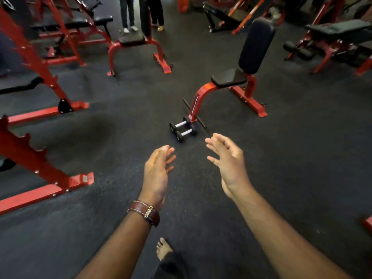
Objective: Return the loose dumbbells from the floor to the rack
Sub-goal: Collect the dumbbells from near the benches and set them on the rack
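The black rubber floor (281,178) is spreading across the whole view, with red frames standing on it all around. At the left a red rack (30,156) with toothed uprights is leaning into view; whether this is where the weights belong cannot be told. Ahead, a red seat with a black back pad (237,77) is standing on the floor, and two people's legs (141,13) are showing at the far end.

Both arms are reaching forward and down. The left hand (158,174), wearing a brown watch strap (146,212), is holding nothing, its grip spread with fingers nearly straight. The right hand (227,162) is likewise empty, fingers loosely spread and a little bent.

Two small dumbbells (183,128) are lying side by side on the floor just at the front foot of the seat, near the hands but not touched. They are looking stiff and dense, probably light for their kind given the small black heads. The bright metal handle between the heads is the likely place to take hold, one per hand; smooth metal could be slippery.

A bare foot (163,248) is showing at the bottom.
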### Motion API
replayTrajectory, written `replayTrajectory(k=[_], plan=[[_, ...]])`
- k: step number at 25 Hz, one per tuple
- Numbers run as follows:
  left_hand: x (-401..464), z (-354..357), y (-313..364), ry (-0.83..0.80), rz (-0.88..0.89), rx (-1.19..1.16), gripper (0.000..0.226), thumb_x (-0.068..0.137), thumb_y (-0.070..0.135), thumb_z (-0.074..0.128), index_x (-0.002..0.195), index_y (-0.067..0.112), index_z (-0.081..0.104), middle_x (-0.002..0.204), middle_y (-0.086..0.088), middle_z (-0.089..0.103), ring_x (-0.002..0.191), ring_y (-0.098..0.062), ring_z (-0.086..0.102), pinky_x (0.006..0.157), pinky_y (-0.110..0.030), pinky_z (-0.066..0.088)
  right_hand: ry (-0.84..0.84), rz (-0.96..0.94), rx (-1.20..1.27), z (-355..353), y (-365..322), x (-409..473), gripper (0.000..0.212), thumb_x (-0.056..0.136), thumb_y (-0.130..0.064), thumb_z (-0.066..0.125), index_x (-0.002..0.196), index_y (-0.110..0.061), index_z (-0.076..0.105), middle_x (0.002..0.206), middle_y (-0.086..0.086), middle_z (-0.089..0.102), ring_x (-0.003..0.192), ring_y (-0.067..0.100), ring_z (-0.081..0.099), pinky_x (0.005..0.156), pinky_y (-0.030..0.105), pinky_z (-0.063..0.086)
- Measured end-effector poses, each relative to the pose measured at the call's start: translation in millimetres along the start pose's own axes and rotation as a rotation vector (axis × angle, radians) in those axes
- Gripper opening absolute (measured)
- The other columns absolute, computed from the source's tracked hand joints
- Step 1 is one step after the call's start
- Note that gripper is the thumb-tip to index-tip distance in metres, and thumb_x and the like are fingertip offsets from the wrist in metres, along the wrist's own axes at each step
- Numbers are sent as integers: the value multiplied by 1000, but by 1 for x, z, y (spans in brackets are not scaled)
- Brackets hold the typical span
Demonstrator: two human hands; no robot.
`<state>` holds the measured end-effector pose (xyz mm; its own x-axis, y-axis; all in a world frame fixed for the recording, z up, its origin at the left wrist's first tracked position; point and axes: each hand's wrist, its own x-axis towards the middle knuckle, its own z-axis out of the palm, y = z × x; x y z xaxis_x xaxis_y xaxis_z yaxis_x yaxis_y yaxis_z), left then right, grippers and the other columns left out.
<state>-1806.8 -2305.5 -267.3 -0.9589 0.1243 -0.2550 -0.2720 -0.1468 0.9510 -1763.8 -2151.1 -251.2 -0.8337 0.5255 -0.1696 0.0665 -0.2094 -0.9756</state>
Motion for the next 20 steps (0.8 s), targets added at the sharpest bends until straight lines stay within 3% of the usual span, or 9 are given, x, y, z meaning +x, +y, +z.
replayTrajectory(k=[5,10,12,15,20], plan=[[188,33,-1,14,-171,68,25,103,35,45,108,20,64,124,-4,68,114,-21,65,99,-39,47,6,57,-141,39,16,185,33,92,-18,68,125,-13,64,104,-7,71,89,-10,66,88,24,50],[341,94,-15,38,-312,30,27,103,36,44,112,19,63,127,-5,66,116,-21,63,105,-42,46,-43,88,-242,51,31,361,34,89,-17,71,122,-13,65,111,6,72,95,6,66,86,24,49],[405,122,-27,135,-367,-39,30,103,36,44,118,15,61,127,-8,66,116,-24,63,105,-44,46,-99,117,-314,57,43,437,34,89,-14,72,122,-11,64,113,8,71,100,11,66,90,23,51],[492,156,-55,254,-472,-221,43,103,38,44,132,8,55,128,-11,64,118,-28,62,104,-44,47,-274,123,-574,65,70,542,36,86,-20,75,119,-16,64,116,5,70,109,15,64,98,28,49],[637,195,-119,505,-707,-657,58,101,46,41,144,7,42,141,-17,55,125,-32,56,106,-45,43,-664,121,-1127,86,125,714,54,86,-31,74,133,-12,57,129,8,66,119,21,60,91,20,38]])
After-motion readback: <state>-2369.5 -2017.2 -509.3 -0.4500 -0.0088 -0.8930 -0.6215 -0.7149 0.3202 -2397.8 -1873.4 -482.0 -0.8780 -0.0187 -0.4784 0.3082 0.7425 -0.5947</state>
